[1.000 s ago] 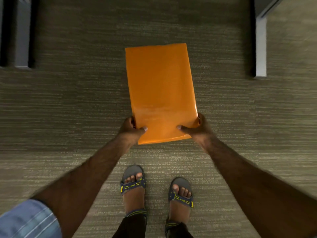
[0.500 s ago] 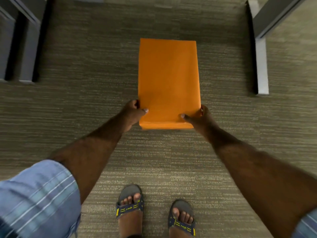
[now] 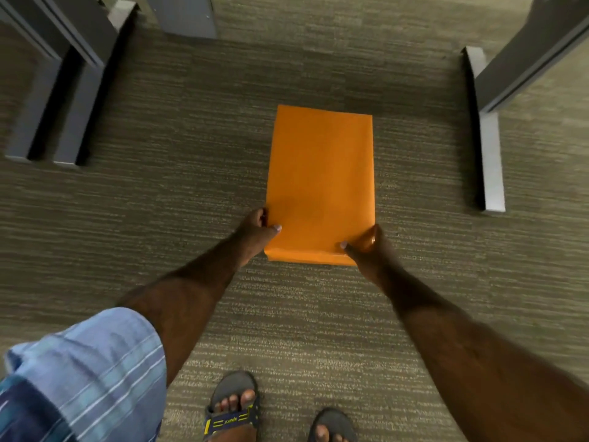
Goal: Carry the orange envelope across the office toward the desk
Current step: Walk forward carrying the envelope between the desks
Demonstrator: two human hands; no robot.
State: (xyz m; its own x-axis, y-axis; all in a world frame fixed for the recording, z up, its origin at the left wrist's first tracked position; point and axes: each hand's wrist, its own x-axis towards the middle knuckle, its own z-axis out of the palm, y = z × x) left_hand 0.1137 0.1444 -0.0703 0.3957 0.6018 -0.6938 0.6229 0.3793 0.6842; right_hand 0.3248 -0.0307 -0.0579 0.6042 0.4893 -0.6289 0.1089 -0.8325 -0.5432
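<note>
The orange envelope is held flat out in front of me above the carpet, long side pointing away. My left hand grips its near left corner, thumb on top. My right hand grips the near right corner, thumb on top as well. The fingers of both hands are hidden under the paper. No desk top is in view.
Grey-brown carpet covers the floor. Two grey furniture feet stand at the left, a grey panel at the top, and a grey foot with a slanted leg at the right. My sandalled feet show at the bottom.
I have walked forward: the grey feet on both sides slid down the view and a panel appeared at the top. The envelope stays in both hands and has drifted slightly right.
</note>
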